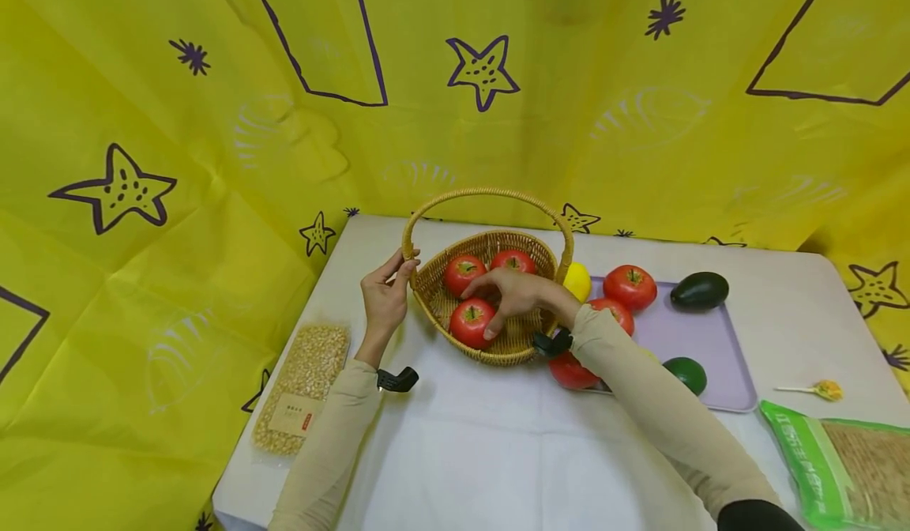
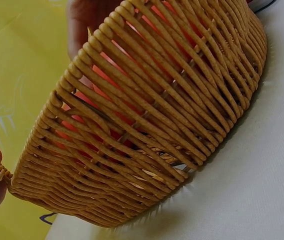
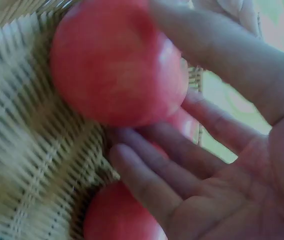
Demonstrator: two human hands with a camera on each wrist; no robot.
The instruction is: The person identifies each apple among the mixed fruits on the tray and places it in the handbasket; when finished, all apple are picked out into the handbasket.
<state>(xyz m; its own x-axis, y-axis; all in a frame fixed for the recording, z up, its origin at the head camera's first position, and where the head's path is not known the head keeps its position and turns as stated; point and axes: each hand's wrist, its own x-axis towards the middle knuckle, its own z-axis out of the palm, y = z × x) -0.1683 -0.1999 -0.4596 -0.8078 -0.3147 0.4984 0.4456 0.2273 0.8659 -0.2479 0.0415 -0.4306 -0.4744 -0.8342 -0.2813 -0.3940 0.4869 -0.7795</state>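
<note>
Reaching from above into a wicker basket [image 1: 506, 358] on the white-covered bench [image 1: 469, 460] with the right hand [image 1: 515, 292], thumb at the right side of the front red apple [image 1: 469, 323] and fingers [image 3: 149, 182] along its far side, loosely extended rather than curled around it. Pinching the left foot of the arched handle [image 1: 490, 192] between thumb and fingers of the left hand [image 1: 384, 298], just outside the rim. Placed inside, just beyond the right fingers, with two rear apples [image 1: 463, 270], and near a lavender tray [image 1: 700, 341] at right.
</note>
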